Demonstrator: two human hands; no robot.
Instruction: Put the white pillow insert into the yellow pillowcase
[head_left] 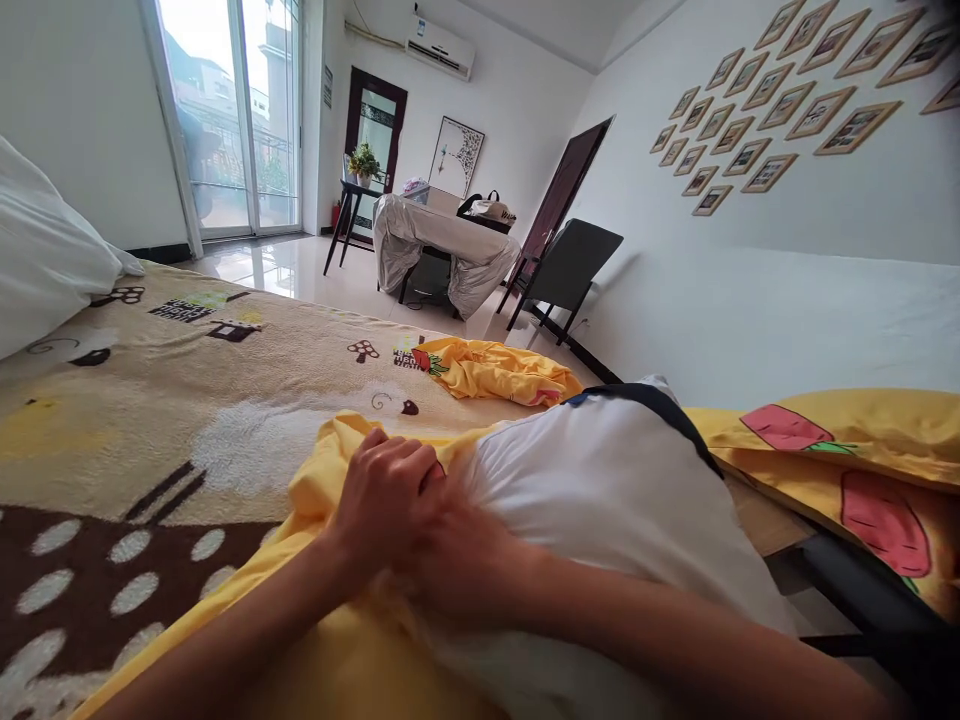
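A plump white pillow (600, 480) with a dark band at its far end lies across the bed in front of me. Bright yellow printed cloth (319, 490), which looks like a pillowcase, bunches around its near and left sides. My left hand (386, 485) has its fingers curled closed on the yellow cloth at the pillow's left edge. Close against it, my right hand (469, 560) rests over the border between pillow and cloth. Motion blurs the right hand, and its fingers cannot be made out.
A beige and brown patterned blanket (247, 390) covers the bed. Crumpled yellow cloth (502, 372) lies beyond the pillow, and more yellow printed fabric (847, 440) at right. White bedding (45, 250) is heaped at left. Farther off stand a covered table (442, 230) and a dark chair (574, 262).
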